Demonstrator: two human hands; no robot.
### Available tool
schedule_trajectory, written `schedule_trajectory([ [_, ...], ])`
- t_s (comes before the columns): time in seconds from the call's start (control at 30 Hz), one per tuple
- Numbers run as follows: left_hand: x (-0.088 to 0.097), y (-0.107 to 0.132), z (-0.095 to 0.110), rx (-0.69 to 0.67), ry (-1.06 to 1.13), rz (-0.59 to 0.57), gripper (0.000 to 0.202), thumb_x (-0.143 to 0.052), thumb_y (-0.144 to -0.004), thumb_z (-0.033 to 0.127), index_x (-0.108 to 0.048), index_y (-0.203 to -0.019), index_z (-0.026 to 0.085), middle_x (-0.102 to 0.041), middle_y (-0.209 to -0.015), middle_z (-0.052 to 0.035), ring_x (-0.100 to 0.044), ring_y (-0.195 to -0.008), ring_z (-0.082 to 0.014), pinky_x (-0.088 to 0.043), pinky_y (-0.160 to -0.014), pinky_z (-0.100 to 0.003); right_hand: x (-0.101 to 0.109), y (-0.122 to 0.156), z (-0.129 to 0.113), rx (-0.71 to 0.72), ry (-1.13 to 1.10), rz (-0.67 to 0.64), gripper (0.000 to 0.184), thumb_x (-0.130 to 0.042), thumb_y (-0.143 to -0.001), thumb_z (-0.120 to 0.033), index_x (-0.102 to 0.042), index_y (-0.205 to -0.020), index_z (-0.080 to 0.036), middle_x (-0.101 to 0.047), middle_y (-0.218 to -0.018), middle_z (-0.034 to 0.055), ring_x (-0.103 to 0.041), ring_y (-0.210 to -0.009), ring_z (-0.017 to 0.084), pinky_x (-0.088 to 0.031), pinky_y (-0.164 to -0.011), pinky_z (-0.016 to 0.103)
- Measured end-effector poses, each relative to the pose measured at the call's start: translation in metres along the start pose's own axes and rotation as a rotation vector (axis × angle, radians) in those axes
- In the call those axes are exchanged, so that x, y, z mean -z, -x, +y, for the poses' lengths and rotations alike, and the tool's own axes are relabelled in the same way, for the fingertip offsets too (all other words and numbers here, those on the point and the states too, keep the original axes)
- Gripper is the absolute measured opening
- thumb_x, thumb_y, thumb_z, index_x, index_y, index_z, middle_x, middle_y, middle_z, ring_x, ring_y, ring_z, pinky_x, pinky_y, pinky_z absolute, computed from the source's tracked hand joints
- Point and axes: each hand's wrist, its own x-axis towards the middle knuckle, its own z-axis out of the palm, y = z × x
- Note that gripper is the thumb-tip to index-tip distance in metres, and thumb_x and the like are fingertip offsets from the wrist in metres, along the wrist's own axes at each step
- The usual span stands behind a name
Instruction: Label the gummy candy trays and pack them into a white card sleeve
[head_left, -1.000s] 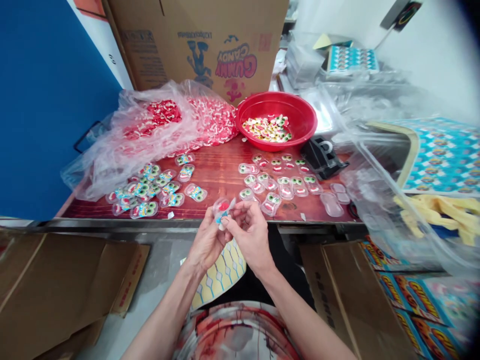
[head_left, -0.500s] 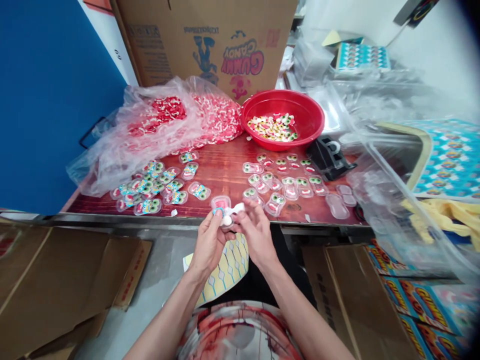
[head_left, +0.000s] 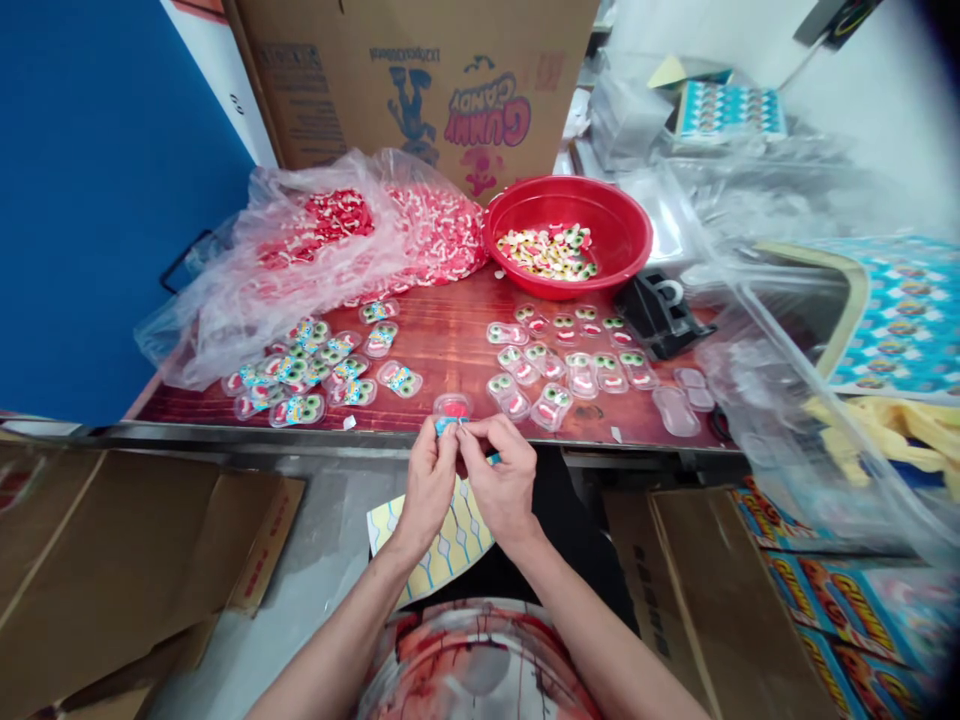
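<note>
My left hand (head_left: 430, 480) and my right hand (head_left: 500, 470) meet just in front of the table's near edge. Both pinch one small clear candy capsule (head_left: 451, 411) with red candy inside and a blue sticker on it. The fingertips of both hands press together on its lower part. Under my hands, on my lap, lies a yellow sticker sheet (head_left: 442, 535). On the red-brown table (head_left: 442, 345), finished stickered capsules (head_left: 300, 375) lie to the left and unstickered filled capsules (head_left: 566, 365) to the right.
A red bowl (head_left: 634, 245) of eyeball gummies stands at the back. A plastic bag of red-white gummies (head_left: 352, 240) lies to its left, a Gummy Candy carton (head_left: 420, 80) behind. A black tape dispenser (head_left: 660, 315), clear bags and printed boxes (head_left: 855, 600) are right; flat cardboard (head_left: 112, 560) left.
The capsule was held up with the sticker half peeled away from it; now both hands have closed together lower down and the sticker lies pressed on the capsule.
</note>
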Motion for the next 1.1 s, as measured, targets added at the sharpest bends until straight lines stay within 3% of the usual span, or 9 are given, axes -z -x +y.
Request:
schedule_trajectory([
  [0.2, 0.004, -0.003, -0.006, 0.089, 0.327, -0.066, 0.028, -0.061, -0.093, 0.047, -0.062, -0.101, 0.021, -0.065, -0.097, -0.0004, -0.059, -0.093, -0.0134, -0.047, -0.09, -0.026, -0.009, 0.001, 0.003, 0.281, 0.345, -0.003, 0.021, -0.053, -0.1, -0.02, -0.071, -0.089, -0.019, -0.069, -0.083, 0.0055, -0.063, -0.079, 0.017, -0.048, -0.075, 0.034],
  [0.4, 0.007, -0.009, -0.01, 0.182, 0.404, 0.104, 0.038, -0.07, -0.084, 0.054, -0.066, -0.088, 0.017, -0.068, -0.092, -0.0008, -0.061, -0.09, -0.0131, -0.05, -0.091, -0.026, -0.016, 0.008, -0.004, 0.378, 0.744, -0.087, 0.026, -0.048, -0.101, -0.019, -0.072, -0.109, -0.014, -0.069, -0.087, 0.01, -0.059, -0.079, 0.021, -0.04, -0.072, 0.038],
  [0.5, 0.01, -0.012, -0.002, 0.226, 0.482, 0.067, 0.036, -0.078, -0.078, 0.049, -0.062, -0.083, 0.016, -0.063, -0.079, 0.002, -0.059, -0.073, -0.0093, -0.051, -0.072, -0.021, -0.009, 0.005, -0.007, 0.235, 0.529, -0.238, 0.024, -0.05, -0.099, -0.021, -0.074, -0.102, -0.018, -0.066, -0.087, 0.0076, -0.06, -0.081, 0.02, -0.044, -0.074, 0.037],
  [0.63, 0.008, -0.007, 0.003, 0.228, 0.434, -0.107, 0.035, -0.075, -0.082, 0.047, -0.059, -0.085, 0.017, -0.055, -0.068, 0.0046, -0.045, -0.05, -0.0046, -0.034, -0.045, -0.017, 0.004, -0.002, -0.004, -0.186, -0.184, -0.263, 0.016, -0.057, -0.095, -0.029, -0.067, -0.087, -0.02, -0.059, -0.079, 0.0001, -0.058, -0.063, 0.013, -0.048, -0.06, 0.028],
  [0.73, 0.005, 0.0, -0.002, 0.171, 0.221, -0.201, 0.031, -0.061, -0.093, 0.049, -0.055, -0.086, 0.019, -0.049, -0.062, 0.0064, -0.039, -0.044, -0.0047, -0.028, -0.042, -0.018, 0.009, -0.003, 0.001, -0.344, -0.336, -0.086, 0.015, -0.069, -0.087, -0.031, -0.056, -0.086, -0.022, -0.054, -0.074, -0.0048, -0.054, -0.059, 0.01, -0.047, -0.057, 0.024],
  [0.83, 0.013, -0.006, -0.003, 0.036, -0.127, -0.187, 0.032, -0.05, -0.098, 0.048, -0.052, -0.084, 0.02, -0.052, -0.065, 0.0051, -0.043, -0.046, -0.0065, -0.034, -0.047, -0.02, 0.018, -0.002, 0.013, -0.376, -0.293, -0.136, 0.019, -0.07, -0.083, -0.031, -0.052, -0.081, -0.022, -0.053, -0.072, -0.0052, -0.051, -0.059, 0.009, -0.044, -0.056, 0.022],
  [0.93, 0.039, -0.042, 0.007, -0.195, -0.548, 0.039, 0.028, -0.043, -0.101, 0.043, -0.057, -0.093, 0.02, -0.06, -0.072, 0.0008, -0.054, -0.06, -0.0124, -0.045, -0.062, -0.025, 0.038, 0.005, 0.035, -0.458, -0.169, -0.321, 0.016, -0.064, -0.085, -0.032, -0.057, -0.077, -0.02, -0.054, -0.068, -0.0038, -0.047, -0.056, 0.009, -0.042, -0.052, 0.022],
  [1.0, 0.062, -0.077, 0.017, -0.344, -0.859, 0.213, 0.027, -0.043, -0.1, 0.036, -0.061, -0.107, 0.017, -0.067, -0.095, -0.0085, -0.063, -0.088, -0.0213, -0.049, -0.085, -0.035, 0.055, 0.017, 0.054, -0.542, -0.048, -0.398, 0.013, -0.061, -0.084, -0.032, -0.059, -0.079, -0.02, -0.056, -0.069, -0.0028, -0.05, -0.056, 0.011, -0.044, -0.05, 0.023],
  [1.1, 0.087, -0.115, 0.031, -0.366, -1.195, 0.319, 0.042, -0.05, -0.096, 0.031, -0.056, -0.13, 0.008, -0.054, -0.135, -0.0261, -0.052, -0.126, -0.0372, -0.04, -0.105, -0.052, 0.072, 0.038, 0.077, -0.648, 0.108, -0.421, 0.012, -0.056, -0.085, -0.03, -0.063, -0.088, -0.021, -0.06, -0.073, -0.0007, -0.06, -0.062, 0.015, -0.05, -0.051, 0.025],
])
